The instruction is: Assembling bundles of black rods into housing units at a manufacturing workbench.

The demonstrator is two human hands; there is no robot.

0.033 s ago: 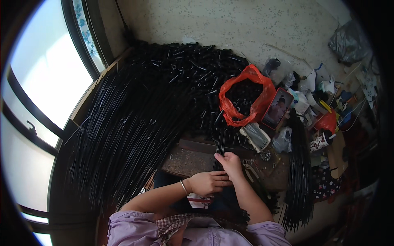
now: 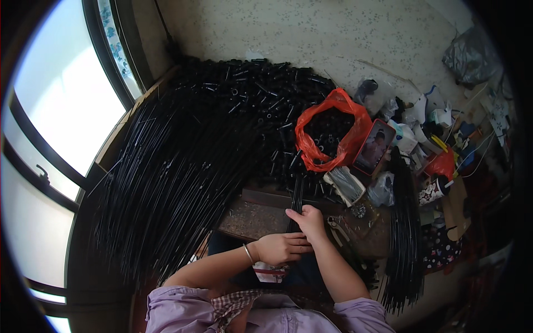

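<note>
The rods (image 2: 298, 191) lie straight in front of your hands, a thin black bundle whose long axis runs away from your body, with the far end leaning a little to the right. This far end comes up among the black tubes (image 2: 239, 83), just below the red bag (image 2: 362, 116), and the near part goes down over the table (image 2: 250, 216) to your fingers. Your right hand (image 2: 311, 223) is the nearer one: it is closed on the rods, with the thumb laid across them from the right side. Your left hand (image 2: 276, 248) is lower and closer to your lap, with its back turned up. Its fingers are close together, only a little bent, and they point to the right, reaching to the heel of the right hand. The two hands seem to touch there, but I cannot tell whether the left one also grips the lower end of the rods, because this part is hidden. On your left, well apart from the hands, spreads the big pile (image 2: 177, 183) of long black rods. On your right, the pliers (image 2: 340, 232) lie just beside your right forearm, the tray (image 2: 346, 186) with thin pins is farther forward, and the phone (image 2: 375, 147) stands behind it.
</note>
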